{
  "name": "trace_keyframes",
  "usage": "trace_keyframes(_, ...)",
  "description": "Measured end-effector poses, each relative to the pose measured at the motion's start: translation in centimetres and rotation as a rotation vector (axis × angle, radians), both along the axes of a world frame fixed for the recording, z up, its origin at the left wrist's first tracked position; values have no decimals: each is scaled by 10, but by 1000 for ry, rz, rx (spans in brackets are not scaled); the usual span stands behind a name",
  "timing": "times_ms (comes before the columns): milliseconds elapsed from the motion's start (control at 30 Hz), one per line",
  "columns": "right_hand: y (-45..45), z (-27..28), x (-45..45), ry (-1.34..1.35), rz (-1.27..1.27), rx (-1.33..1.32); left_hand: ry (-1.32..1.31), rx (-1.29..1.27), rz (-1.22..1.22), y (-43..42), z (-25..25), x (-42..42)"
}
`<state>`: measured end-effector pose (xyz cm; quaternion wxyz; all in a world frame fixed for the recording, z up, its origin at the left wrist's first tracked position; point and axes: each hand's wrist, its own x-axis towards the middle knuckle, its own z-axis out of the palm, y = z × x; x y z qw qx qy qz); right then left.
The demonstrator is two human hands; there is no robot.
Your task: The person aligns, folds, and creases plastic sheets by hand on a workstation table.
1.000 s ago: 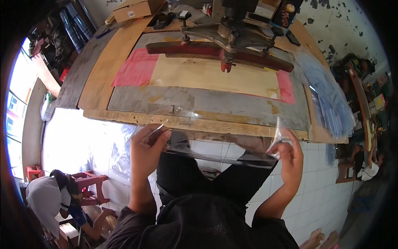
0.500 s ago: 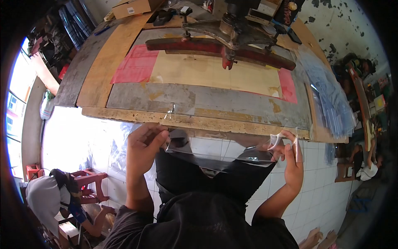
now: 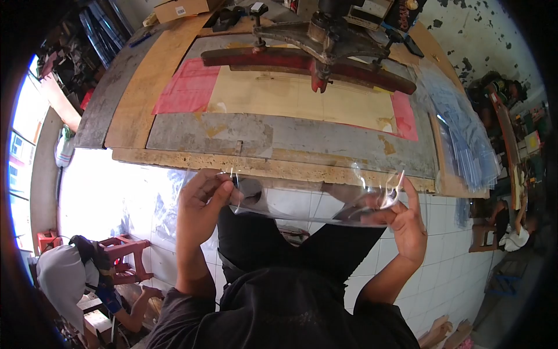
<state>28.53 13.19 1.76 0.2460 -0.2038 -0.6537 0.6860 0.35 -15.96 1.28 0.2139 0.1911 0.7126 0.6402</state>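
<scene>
A clear plastic sheet (image 3: 290, 205) spans the space between my hands, just below the front edge of the worktable (image 3: 192, 156). My left hand (image 3: 203, 198) pinches its left end between thumb and fingers. At the right end, my right hand (image 3: 407, 218) grips the film, the index finger stretched up along it and the other fingers curled. Glare on the film blurs the exact fingertip contact. Beyond the edge lies a yellowish board (image 3: 290, 99) with pink strips at both ends, under a press with a red bar (image 3: 250, 60).
Several clear plastic sheets (image 3: 459, 134) are piled at the table's right side. A cardboard box (image 3: 181, 10) stands at the back left. Below left, a person (image 3: 64, 279) sits near a red stool (image 3: 131, 256). Another person (image 3: 514, 235) is at the far right.
My right hand has turned, its index finger now extended upward, and the sheet's right end has shifted with it. My left hand stays nearly in place with its pinch.
</scene>
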Motion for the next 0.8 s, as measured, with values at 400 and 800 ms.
trace_keyframes(400, -11, 9, -8, 43, -27, -218, -27, -26, -78, 0, 2, 4)
trace_keyframes(800, -15, -11, -11, 94, 217, 32, 3, 119, -67, 6, -21, 8)
